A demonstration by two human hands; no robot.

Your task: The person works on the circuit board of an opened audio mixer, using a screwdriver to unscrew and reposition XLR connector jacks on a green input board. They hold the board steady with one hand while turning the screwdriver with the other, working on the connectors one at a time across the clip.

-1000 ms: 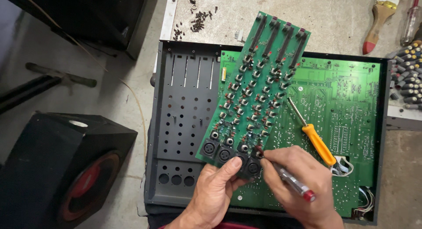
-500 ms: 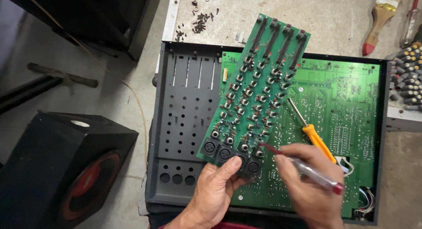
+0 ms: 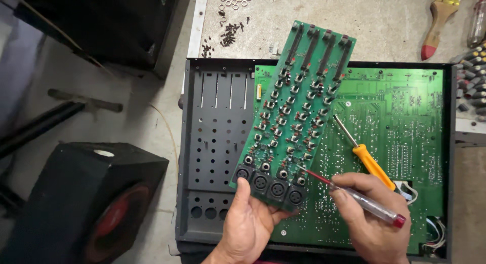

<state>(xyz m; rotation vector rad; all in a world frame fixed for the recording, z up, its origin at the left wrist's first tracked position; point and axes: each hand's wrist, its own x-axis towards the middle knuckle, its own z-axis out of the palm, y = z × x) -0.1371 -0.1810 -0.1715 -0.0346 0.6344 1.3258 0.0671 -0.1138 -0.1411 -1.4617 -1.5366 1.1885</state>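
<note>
Left hand (image 3: 248,226) clamped on board (image 3: 291,117) at its socket end. Right hand (image 3: 372,221) closed around tester (image 3: 354,195). Board likely light, stiff, fragile; grip edges only.

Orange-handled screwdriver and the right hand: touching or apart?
Cannot tell. In the head view the orange-handled screwdriver lies on the large green board, its handle end running behind the right hand, which holds a clear-handled screwdriver; no gap or contact shows plainly.
</note>
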